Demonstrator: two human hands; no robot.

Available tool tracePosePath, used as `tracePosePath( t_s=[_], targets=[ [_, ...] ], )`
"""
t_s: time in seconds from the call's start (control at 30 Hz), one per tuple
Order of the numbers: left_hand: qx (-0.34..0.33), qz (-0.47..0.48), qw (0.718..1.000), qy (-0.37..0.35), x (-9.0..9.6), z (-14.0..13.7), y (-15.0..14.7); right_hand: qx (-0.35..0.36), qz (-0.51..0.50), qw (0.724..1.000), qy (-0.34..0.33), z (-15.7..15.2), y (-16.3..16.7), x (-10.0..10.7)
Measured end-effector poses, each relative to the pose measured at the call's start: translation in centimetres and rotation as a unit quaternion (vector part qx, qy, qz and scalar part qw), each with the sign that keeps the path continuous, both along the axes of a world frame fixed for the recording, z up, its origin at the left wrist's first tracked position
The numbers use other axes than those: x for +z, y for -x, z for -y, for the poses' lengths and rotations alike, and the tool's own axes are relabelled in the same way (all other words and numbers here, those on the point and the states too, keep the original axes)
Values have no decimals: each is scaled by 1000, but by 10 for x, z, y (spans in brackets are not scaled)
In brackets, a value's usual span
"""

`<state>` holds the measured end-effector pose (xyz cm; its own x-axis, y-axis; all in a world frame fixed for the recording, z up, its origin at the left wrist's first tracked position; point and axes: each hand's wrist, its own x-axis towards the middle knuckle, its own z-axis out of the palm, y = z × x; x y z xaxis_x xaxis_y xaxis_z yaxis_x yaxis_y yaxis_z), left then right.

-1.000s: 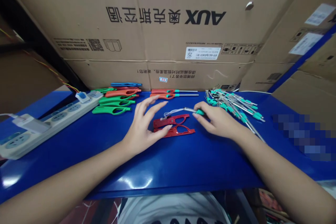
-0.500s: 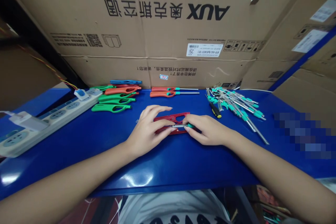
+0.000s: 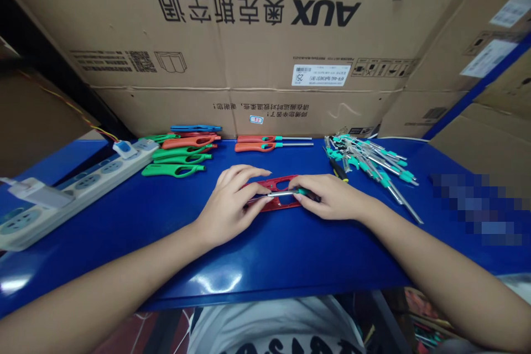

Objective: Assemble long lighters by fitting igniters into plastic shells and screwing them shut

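Observation:
Two red lighter shell halves [image 3: 274,206] lie on the blue table in front of me, one behind the other. Above them a lighter rod [image 3: 281,194], a metal tube with a teal end, runs level between my hands. Thumb and index finger of my left hand [image 3: 228,204] pinch its left end, the other fingers stretched over the shell. My right hand [image 3: 327,197] has closed on the teal end, and its fingers partly cover a dark piece there. The shells' outer ends are hidden under both hands.
Green shells [image 3: 174,170] and orange ones lie at the back left beside a power strip [image 3: 89,188]. Two orange lighters [image 3: 255,147] with rods lie at the back. Several rods [image 3: 373,168] pile up right, near a screwdriver [image 3: 339,170]. Cardboard [image 3: 265,55] stands behind.
The rod has risen slightly away from me and more of its metal tube shows. My left hand has shifted slightly left. The whole view has moved a little.

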<state>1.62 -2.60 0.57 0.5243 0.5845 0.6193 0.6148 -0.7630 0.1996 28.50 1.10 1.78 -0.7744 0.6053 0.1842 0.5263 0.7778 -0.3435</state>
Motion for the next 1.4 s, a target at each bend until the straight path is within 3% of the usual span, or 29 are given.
tracePosePath(
  t_s=[0.3,0.53,0.67,0.8,1.03,1.1,1.2,1.4],
  targets=[
    [6,25,1000,1,2,1,1,-24,-13,1000,-4,-4,-12,4],
    [3,54,998,33,-1,1,-2,2,-56,998,3,2,2,-4],
    [-21,86,993,82,-4,0,-3,-24,-88,996,0,0,5,-9],
    [18,101,986,133,-12,-3,-1,-58,-114,991,-33,-5,-3,-3],
    [23,133,987,84,-12,-7,2,-94,-82,991,-43,-12,-16,7],
    [17,129,990,59,-8,-6,1,-85,-71,994,-17,-13,-19,9],
    [-2,134,990,39,-4,-4,2,-59,-63,994,73,-15,-24,13],
    [-42,109,990,72,-3,-2,2,-5,-11,966,257,-17,-39,22]
  ],
)
